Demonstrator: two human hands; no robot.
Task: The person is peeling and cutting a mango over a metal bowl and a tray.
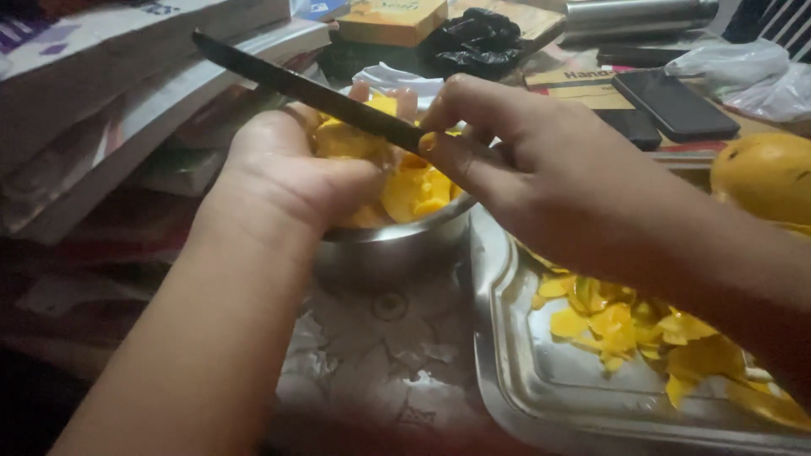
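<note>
A yellow-orange box [393, 19] stands top centre; a dark phone screen [674, 104] lies at right.

The round steel bowl [397, 241] is silver-grey and holds bright yellow-orange mango flesh [418, 190]. Across the top of the bowl lies a long knife blade [304, 89], dark, almost black. Right of the bowl, a shiny silver metal tray [541, 384] carries yellow peel scraps [625, 325]. Beyond the tray sits a whole golden-yellow mango [764, 173]. Under the bowl, the table covering [372, 363] is pale grey with a leaf pattern. Behind the bowl lie a flat black phone [674, 103] and crumpled black plastic [473, 38].
</note>
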